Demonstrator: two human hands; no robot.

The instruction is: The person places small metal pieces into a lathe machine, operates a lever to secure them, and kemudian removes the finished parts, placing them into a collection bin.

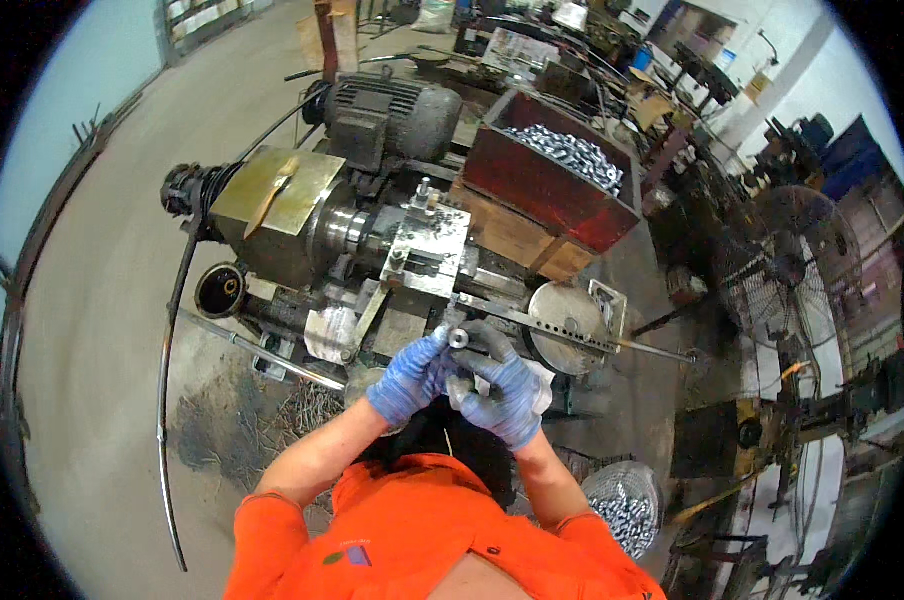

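Note:
In front of my chest, my left hand point(412, 377) and my right hand point(504, 388) meet, both in blue gloves with grey, dirty fingers. Between their fingertips is a small shiny metal ring point(458, 339), its round hole facing up toward me. The left fingers close against its left side; the right thumb and fingers curl round the right side. Part of the ring is hidden by the gloves. Just beyond the hands stands a lathe-like machine with a bright steel block point(427, 243) and a long bar with a row of holes point(532, 321).
A red bin point(542, 190) heaped with metal parts stands behind, right of the steel block. A wire basket point(656, 497) of similar parts sits low at my right. A brush point(272, 198) lies on the machine's cover. Metal shavings point(317, 407) litter the floor; a fan point(790, 255) stands right.

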